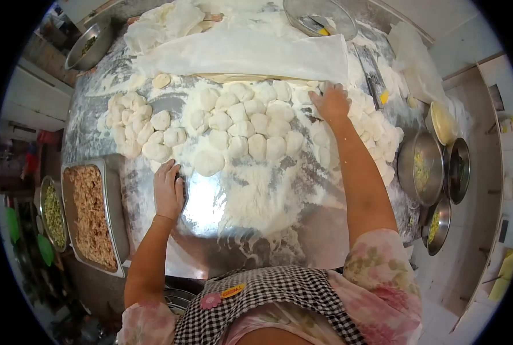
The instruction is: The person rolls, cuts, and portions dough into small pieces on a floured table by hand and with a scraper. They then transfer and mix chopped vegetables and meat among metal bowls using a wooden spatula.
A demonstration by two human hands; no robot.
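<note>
Many round white dough pieces (259, 123) lie in clusters on the floured metal table (256, 201). My left hand (169, 188) rests on the table just below the left cluster, fingers apart and nothing in it. Farther away on the right, my right hand (331, 102) reaches to the dough near the end of a white cloth (251, 52); its fingers are spread, and nothing shows held in them. Under the cloth's near edge a flat strip of dough (239, 77) sticks out. Another heap of dough pieces (371, 129) sits right of my right forearm.
At left stands a metal tray of brown filling (95, 215), beside a bowl of chopped greens (53, 213). Several metal bowls (420, 167) crowd the right edge. A large bowl (320, 17) and a dark long tool (371, 75) lie toward the back right.
</note>
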